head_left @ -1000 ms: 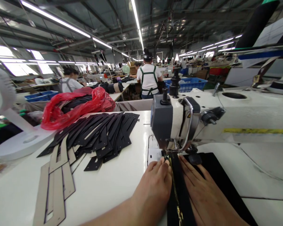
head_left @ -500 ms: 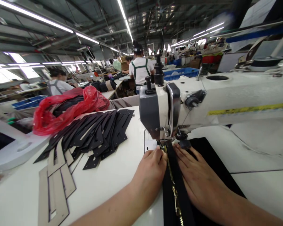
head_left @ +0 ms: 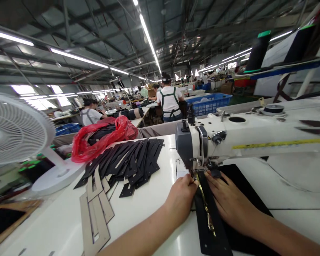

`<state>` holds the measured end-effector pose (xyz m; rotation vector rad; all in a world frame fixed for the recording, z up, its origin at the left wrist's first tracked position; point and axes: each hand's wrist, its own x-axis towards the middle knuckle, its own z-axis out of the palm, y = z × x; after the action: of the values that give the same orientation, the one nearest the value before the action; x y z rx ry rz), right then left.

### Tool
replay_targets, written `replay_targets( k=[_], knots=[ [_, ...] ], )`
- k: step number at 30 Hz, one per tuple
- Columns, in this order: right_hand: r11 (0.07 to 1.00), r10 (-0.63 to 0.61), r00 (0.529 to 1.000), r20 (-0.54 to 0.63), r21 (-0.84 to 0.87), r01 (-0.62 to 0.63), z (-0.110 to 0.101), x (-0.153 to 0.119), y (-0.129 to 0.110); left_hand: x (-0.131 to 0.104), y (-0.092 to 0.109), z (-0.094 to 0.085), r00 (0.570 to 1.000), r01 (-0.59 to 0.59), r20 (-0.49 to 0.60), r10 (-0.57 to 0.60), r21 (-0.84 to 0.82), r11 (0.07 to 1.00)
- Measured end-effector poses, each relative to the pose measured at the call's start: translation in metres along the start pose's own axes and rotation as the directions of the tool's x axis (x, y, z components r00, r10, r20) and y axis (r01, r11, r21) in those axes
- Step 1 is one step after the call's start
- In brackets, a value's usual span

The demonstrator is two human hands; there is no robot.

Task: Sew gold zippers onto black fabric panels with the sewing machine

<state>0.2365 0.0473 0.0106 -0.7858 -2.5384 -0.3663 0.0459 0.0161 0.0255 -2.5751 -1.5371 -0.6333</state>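
Note:
A black strip with a gold-toothed zipper (head_left: 203,195) runs under the presser foot of a white sewing machine (head_left: 256,137). The zipper's gold pull (head_left: 210,222) lies toward me, near the strip's end. My left hand (head_left: 181,197) is closed at the strip's left edge, thumb and finger pinched just before the foot. Flat on the strip's right side lies my right hand (head_left: 232,201), fingers stretched toward the foot. Beneath it spreads a larger black fabric piece (head_left: 237,177). The needle point is hidden behind the foot and my fingers.
Left of the machine lie a fanned pile of black slotted strips (head_left: 133,163) and beige ones (head_left: 94,220). Behind them is a red plastic bag (head_left: 101,137). A white fan (head_left: 18,131) stands at far left. Co-workers (head_left: 170,101) and a blue crate (head_left: 210,103) are beyond the table.
My view has shifted left and up, so the table things appear farther right. The zipper pull sits closer to the presser foot, and the strip's near end now shows. Both hands keep their hold.

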Motion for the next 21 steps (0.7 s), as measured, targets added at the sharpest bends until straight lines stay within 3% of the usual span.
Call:
replay_targets(
  k=[5, 9, 21],
  knots=[
    [0.999, -0.037, 0.999, 0.034, -0.002, 0.037, -0.019, -0.020, -0.016, -0.020, 0.013, -0.012, 0.990, -0.120, -0.071, 0.118, -0.022, 0.993],
    [0.995, -0.083, 0.996, 0.043, -0.060, 0.085, -0.021, -0.034, -0.023, -0.028, 0.020, -0.012, 0.985, -0.155, -0.081, 0.153, -0.019, 0.988],
    [0.996, -0.068, 0.994, 0.086, -0.055, 0.073, -0.017, -0.018, -0.014, -0.011, 0.006, -0.013, 0.986, -0.165, 0.008, 0.165, -0.020, 0.986]
  ],
)
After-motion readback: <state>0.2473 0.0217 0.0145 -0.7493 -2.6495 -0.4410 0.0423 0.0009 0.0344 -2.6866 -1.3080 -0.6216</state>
